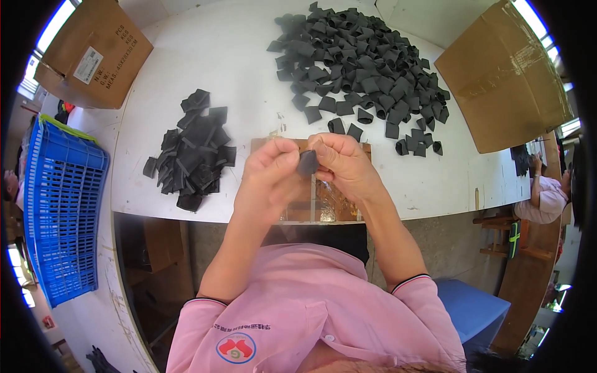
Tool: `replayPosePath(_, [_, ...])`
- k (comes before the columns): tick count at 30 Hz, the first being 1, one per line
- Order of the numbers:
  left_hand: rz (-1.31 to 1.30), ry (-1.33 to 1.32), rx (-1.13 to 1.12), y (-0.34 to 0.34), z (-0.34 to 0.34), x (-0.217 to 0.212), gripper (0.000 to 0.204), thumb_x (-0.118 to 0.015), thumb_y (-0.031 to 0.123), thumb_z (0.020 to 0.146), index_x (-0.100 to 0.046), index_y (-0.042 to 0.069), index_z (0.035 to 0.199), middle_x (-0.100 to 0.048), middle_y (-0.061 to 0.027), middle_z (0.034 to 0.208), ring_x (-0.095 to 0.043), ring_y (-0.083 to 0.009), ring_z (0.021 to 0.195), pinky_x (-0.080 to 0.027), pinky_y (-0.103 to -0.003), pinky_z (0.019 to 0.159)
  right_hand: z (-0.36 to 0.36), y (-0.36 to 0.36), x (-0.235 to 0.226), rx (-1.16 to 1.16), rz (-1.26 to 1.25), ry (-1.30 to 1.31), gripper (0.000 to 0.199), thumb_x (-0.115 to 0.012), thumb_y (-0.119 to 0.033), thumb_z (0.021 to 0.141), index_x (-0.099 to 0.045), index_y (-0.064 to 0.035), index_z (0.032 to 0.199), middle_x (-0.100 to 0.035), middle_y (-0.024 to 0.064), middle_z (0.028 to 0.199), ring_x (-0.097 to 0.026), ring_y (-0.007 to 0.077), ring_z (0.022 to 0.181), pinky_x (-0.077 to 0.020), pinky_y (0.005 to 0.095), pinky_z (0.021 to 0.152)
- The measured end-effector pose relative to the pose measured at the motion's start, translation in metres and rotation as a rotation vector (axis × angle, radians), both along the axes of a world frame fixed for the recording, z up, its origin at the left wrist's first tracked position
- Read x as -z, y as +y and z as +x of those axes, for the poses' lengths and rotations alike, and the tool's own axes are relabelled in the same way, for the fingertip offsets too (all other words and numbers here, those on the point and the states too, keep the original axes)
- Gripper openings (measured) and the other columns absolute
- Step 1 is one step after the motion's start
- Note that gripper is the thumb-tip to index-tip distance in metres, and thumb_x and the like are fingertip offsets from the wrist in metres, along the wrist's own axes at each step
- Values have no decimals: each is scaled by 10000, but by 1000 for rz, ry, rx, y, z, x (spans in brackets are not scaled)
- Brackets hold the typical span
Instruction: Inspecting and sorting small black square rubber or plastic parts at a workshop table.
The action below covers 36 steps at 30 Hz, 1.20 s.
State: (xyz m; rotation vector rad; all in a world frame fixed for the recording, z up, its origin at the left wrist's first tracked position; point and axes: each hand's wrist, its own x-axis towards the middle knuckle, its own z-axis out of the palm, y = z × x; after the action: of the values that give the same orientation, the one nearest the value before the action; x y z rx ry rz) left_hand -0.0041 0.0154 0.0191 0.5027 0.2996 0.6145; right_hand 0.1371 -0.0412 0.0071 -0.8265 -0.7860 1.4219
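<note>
A small black fabric piece [307, 163] is held up in front of me, over the near edge of the white table. My right hand [344, 166] pinches it between thumb and fingers at its right side. My left hand [271, 171], slightly blurred, has its fingertips closed at the piece's left edge; its grip is partly hidden. Beneath my hands is a brown, tape-covered board [336, 199] at the table edge. To the left lies a smaller pile of flat black pieces [194, 149]. A large heap of short black fabric tubes [367, 62] spreads across the far right.
Cardboard boxes stand at the far left [102, 50] and far right [504, 78] of the white table [249, 81]. A blue plastic basket [65, 205] is at the left. Below right is a blue stool-like object [469, 311]. Another person [547, 196] sits beyond, at the right.
</note>
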Motion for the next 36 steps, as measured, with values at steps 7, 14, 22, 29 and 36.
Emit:
replayPosePath(7, [1025,396,-481,3,11,-12,316,-556,68,804,-492,-40,1094,-575,-100,901,-514,-145,874,-398,-244,780,-8,-14,-15,589,109,-675,225,-593,-236,802,-540,-19,829,-483,9,670,-437,91,576,-369,225,506])
replayPosePath(14, [556,151,-558,-19,20,-6,107,-499,84,853,-542,-11,832,-560,-97,861,-514,-164,827,-414,-281,763,-26,-17,-23,782,421,-1082,308,-716,-107,609,-570,-26,868,-521,76,754,-534,192,599,-443,278,484])
replayPosePath(22, [181,20,-542,-22,16,-16,138,-469,149,879,-526,23,876,-544,-61,877,-502,-140,817,-404,-287,784,-27,-12,-26,859,455,-1242,205,-689,-35,600,-548,-24,749,-500,64,686,-515,191,578,-416,283,451])
replayPosePath(29, [428,131,-525,-29,10,-12,146,-463,147,884,-527,15,883,-530,-44,849,-482,-108,792,-385,-258,775,-24,-12,-9,806,527,-1150,180,-655,32,586,-516,-22,686,-483,65,650,-494,213,593,-397,297,472])
replayPosePath(36, [852,444,-334,-4,-1,-2,132,-543,70,831,-532,-24,923,-570,-51,836,-508,-83,684,-415,-193,602,-19,-8,-13,803,549,-1295,156,-638,4,616,-489,-36,636,-451,64,632,-480,220,576,-382,296,459])
